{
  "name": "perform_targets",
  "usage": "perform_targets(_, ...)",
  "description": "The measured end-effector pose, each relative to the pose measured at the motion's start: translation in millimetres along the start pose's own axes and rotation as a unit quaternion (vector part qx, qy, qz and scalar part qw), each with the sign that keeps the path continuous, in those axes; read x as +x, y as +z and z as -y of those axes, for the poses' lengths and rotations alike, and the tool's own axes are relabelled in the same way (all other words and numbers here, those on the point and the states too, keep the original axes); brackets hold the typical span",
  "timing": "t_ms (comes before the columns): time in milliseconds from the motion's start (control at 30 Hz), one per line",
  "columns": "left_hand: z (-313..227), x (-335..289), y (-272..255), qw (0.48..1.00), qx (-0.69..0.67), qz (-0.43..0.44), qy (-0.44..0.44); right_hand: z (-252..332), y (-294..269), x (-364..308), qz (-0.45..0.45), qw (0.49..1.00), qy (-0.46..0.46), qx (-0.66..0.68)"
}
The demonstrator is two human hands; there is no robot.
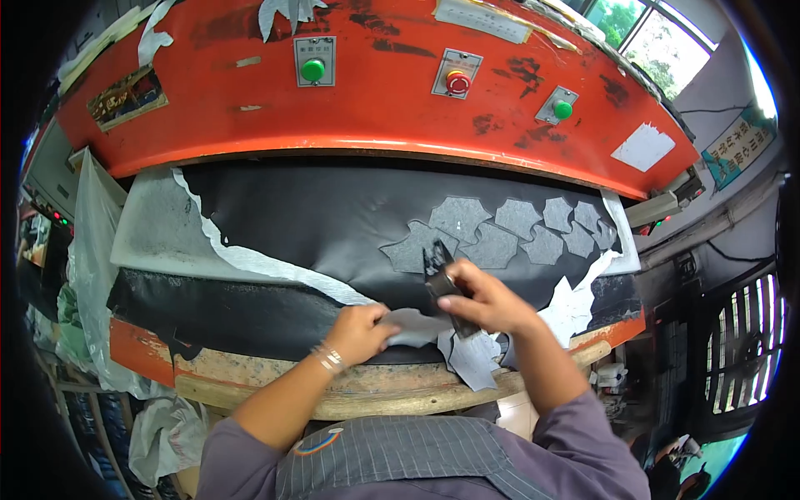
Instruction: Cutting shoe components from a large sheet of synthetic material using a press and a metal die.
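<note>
A black leather-like sheet (292, 200) with a ragged pale edge lies across the grey board (158, 225). Several grey, wavy-edged cutouts (462, 218) run through its right half. My right hand (487, 300) grips a dark metal cutting die (442, 279), tilted and seen nearly edge-on above the sheet's front part. Closed fingers of my left hand (360, 335) pinch a pale grey cut piece (412, 328) at the sheet's near edge. Below the die, white-grey scraps (473, 360) hang over the front edge. Part of the die is hidden by my right fingers.
Beyond the sheet stands a red press beam (375, 108) with green buttons (312, 70) and a red button (457, 82). A worn wooden rail (317, 400) runs along the front. Clear plastic sheeting (96, 267) hangs at the left; a white bag (171, 437) sits below.
</note>
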State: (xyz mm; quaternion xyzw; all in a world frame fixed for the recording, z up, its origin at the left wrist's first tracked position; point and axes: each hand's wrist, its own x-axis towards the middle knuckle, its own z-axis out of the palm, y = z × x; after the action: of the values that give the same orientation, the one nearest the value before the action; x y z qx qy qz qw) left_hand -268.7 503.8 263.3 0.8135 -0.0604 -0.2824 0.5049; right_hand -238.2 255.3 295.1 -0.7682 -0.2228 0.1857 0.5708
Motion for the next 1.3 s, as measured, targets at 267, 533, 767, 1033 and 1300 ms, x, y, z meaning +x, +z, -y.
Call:
perform_targets(267,-9,-1,-60,0.963,0.183,-0.174,0.09,-26,-51,146,0.166,0.782,-0.35,-0.488)
perform_targets(533,2,97,-37,0.891,0.287,-0.343,0.073,-56,-48,144,-0.014,0.834,-0.344,-0.43)
perform_targets(767,-3,129,-16,0.825,0.372,-0.423,0.047,-96,-8,108,-0.328,0.865,-0.014,-0.379)
perform_targets(1033,-12,129,-13,0.826,0.363,-0.425,0.067,-100,2,118,-0.399,0.792,-0.02,-0.461)
perform_targets(1300,-12,130,-13,0.834,0.349,-0.425,0.047,-101,-6,119,-0.373,0.821,-0.048,-0.429)
